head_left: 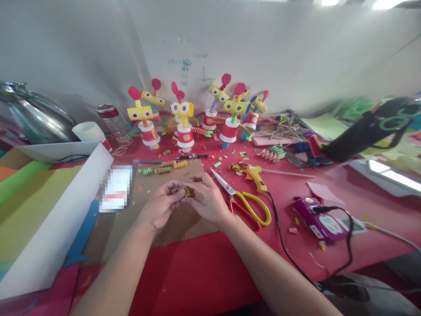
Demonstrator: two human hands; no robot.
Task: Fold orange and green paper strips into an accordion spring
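Observation:
Between my two hands is a small folded paper spring [188,192] in green and red, partly hidden by the fingers. My left hand [164,199] pinches its left end with thumb and forefinger. On the other side, the fingers of my right hand [207,197] close round it. Both hands are just above a brown cardboard sheet [131,237]. Several finished paper springs [167,166] lie at the sheet's far edge, beside a pen [192,156]. Scissors [240,193] with yellow and red handles rest close to my right hand.
A yellow glue gun [253,173] and a purple power socket [320,219] with cords lie right. Several paper-cup figures [185,136] stand at the back. At left are a phone [115,188], a white box [62,228] of coloured paper, a paper cup [90,131] and a metal jug [42,116].

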